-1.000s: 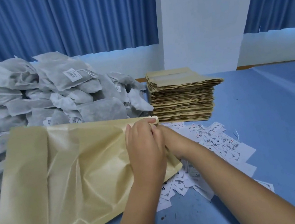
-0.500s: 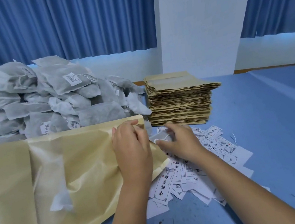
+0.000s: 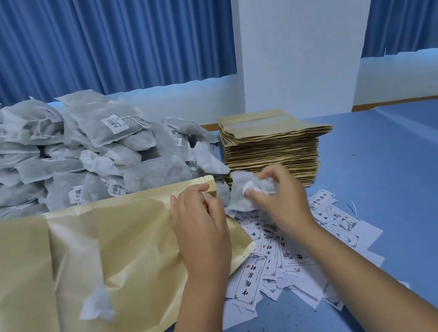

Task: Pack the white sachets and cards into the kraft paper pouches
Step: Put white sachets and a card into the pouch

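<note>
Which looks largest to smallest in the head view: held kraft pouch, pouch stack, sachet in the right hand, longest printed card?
1. held kraft pouch, nearest
2. pouch stack
3. sachet and printed card: alike, sachet partly hidden

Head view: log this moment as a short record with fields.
left hand: grips the kraft pouch at its end beside the cards
right hand: holds a white sachet close to that end
sachet pile: behind the pouch
pouch stack: behind the right hand
cards: loose on the blue table, partly under the right forearm
</note>
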Motion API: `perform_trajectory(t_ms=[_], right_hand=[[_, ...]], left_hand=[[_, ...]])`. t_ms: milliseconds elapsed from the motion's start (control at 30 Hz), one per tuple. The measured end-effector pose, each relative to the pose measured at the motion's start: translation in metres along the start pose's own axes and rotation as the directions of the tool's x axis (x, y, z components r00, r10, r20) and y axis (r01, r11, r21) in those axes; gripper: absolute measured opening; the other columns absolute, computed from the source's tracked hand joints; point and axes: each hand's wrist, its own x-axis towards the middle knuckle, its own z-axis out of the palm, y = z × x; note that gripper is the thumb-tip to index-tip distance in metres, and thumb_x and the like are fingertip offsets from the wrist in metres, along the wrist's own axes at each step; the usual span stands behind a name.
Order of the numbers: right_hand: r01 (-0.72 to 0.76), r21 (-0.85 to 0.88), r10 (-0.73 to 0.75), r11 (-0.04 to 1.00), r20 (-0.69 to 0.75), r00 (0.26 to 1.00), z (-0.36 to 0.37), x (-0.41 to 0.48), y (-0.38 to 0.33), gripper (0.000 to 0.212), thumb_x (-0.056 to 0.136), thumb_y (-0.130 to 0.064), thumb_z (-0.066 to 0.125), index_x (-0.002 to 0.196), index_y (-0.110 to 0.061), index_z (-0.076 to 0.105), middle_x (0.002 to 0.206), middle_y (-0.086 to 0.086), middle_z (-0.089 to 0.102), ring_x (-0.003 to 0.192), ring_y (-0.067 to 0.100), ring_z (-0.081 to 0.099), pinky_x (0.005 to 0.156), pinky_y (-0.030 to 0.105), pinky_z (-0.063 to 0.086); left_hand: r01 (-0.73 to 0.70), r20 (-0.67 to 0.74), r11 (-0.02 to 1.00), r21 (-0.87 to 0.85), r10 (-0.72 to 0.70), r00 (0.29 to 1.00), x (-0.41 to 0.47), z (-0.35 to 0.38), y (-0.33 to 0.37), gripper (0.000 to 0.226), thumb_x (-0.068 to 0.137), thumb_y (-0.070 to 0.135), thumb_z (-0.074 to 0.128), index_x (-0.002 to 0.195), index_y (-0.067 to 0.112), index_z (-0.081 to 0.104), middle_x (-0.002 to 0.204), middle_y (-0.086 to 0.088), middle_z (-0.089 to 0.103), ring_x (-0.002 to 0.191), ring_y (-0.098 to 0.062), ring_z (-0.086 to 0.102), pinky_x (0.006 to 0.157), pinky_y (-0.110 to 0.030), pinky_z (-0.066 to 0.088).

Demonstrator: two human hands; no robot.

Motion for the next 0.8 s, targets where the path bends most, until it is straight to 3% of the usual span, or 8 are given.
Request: perform_trajectory(t_ms=[67, 133, 233, 367, 467, 567, 733, 800], right_hand=[[0.011, 0.097, -0.003, 0.995, -0.081, 0.997, -0.009, 0.002, -0.010, 0.037, 0.072, -0.032, 0.084, 0.090, -0.028, 0.052, 0.089, -0.016, 0.057, 0.080, -0.003, 0.052, 0.062, 0.015, 0.042], [-0.003, 0.130, -0.009, 0.992, 0.091, 0.996, -0.014, 0.000, -0.018, 0.036, 0.068, -0.031, 0.086, 0.088, -0.026, 0.056, 0.086, -0.013, 0.060, 0.073, -0.003, 0.053, 0.059, 0.013, 0.044], [-0.009, 0.106, -0.041, 0.994, 0.451, 0.891, -0.001, -0.012, -0.028, 0.018, 0.077, -0.018, 0.079, 0.091, -0.019, 0.068, 0.087, -0.008, 0.067, 0.070, 0.000, 0.059, 0.057, 0.012, 0.047], [-0.163, 0.218, -0.009, 0.962, 0.624, 0.782, 0.014, -0.013, -0.040, 0.016, 0.094, -0.011, 0.060, 0.093, -0.018, 0.075, 0.086, -0.004, 0.074, 0.072, 0.000, 0.064, 0.057, 0.014, 0.048], [-0.263, 0.301, -0.001, 0.917, 0.661, 0.751, 0.014, -0.004, -0.044, 0.029, 0.094, -0.002, 0.058, 0.077, -0.023, 0.069, 0.064, -0.009, 0.069, 0.055, -0.002, 0.059, 0.048, 0.010, 0.042], [-0.252, 0.154, 0.081, 0.955, 0.685, 0.724, 0.031, -0.003, -0.050, 0.044, 0.098, -0.002, 0.043, 0.061, -0.022, 0.055, 0.040, -0.017, 0.052, 0.045, -0.001, 0.050, 0.039, 0.007, 0.032], [-0.403, 0.016, 0.225, 0.915, 0.810, 0.542, 0.039, -0.004, -0.062, 0.037, 0.103, -0.023, 0.037, 0.071, -0.022, 0.054, 0.055, -0.014, 0.058, 0.052, -0.003, 0.052, 0.044, 0.008, 0.039], [-0.441, 0.095, 0.199, 0.892, 0.794, 0.575, 0.035, 0.000, -0.060, 0.030, 0.090, -0.025, 0.053, 0.062, -0.022, 0.062, 0.055, -0.007, 0.060, 0.051, 0.007, 0.055, 0.048, 0.016, 0.042]], left_hand=[[-0.010, -0.008, 1.000, 0.004, 0.010, 1.000, 0.001, 0.001, 0.000, 0.021, 0.091, -0.003, 0.048, 0.073, 0.008, 0.050, 0.095, -0.002, 0.063, 0.084, 0.001, 0.036, 0.094, -0.063, 0.041], [-0.018, -0.006, 1.000, 0.011, 0.018, 1.000, 0.001, 0.001, 0.001, 0.025, 0.091, -0.003, 0.047, 0.071, 0.012, 0.045, 0.096, -0.004, 0.065, 0.089, -0.010, 0.048, 0.100, -0.060, 0.037], [-0.017, 0.013, 1.000, 0.014, 0.017, 1.000, 0.000, 0.001, 0.003, 0.025, 0.091, 0.000, 0.045, 0.071, 0.014, 0.041, 0.098, -0.007, 0.066, 0.094, -0.027, 0.058, 0.107, -0.056, 0.031], [-0.026, 0.018, 0.999, -0.032, 0.027, 0.999, -0.001, -0.002, 0.004, 0.018, 0.089, 0.007, 0.040, 0.072, 0.011, 0.044, 0.099, -0.006, 0.066, 0.094, -0.016, 0.051, 0.099, -0.061, 0.038], [-0.045, -0.002, 0.998, -0.053, 0.045, 0.999, -0.002, -0.001, 0.006, 0.024, 0.091, 0.015, 0.035, 0.074, 0.005, 0.049, 0.099, -0.003, 0.064, 0.094, -0.011, 0.046, 0.094, -0.063, 0.041], [-0.067, -0.012, 0.995, -0.078, 0.066, 0.998, -0.004, -0.001, 0.009, 0.021, 0.090, 0.012, 0.037, 0.077, 0.006, 0.052, 0.097, 0.000, 0.063, 0.094, -0.009, 0.047, 0.091, -0.064, 0.044], [-0.015, -0.010, 0.996, -0.091, 0.014, 1.000, 0.001, -0.002, 0.001, 0.017, 0.089, 0.005, 0.041, 0.076, 0.008, 0.051, 0.095, 0.007, 0.055, 0.090, -0.014, 0.052, 0.093, -0.062, 0.043], [0.030, -0.006, 0.996, -0.085, -0.031, 1.000, 0.005, 0.000, -0.003, 0.020, 0.089, 0.009, 0.039, 0.079, 0.003, 0.055, 0.094, 0.008, 0.055, 0.091, -0.016, 0.053, 0.095, -0.060, 0.043]])
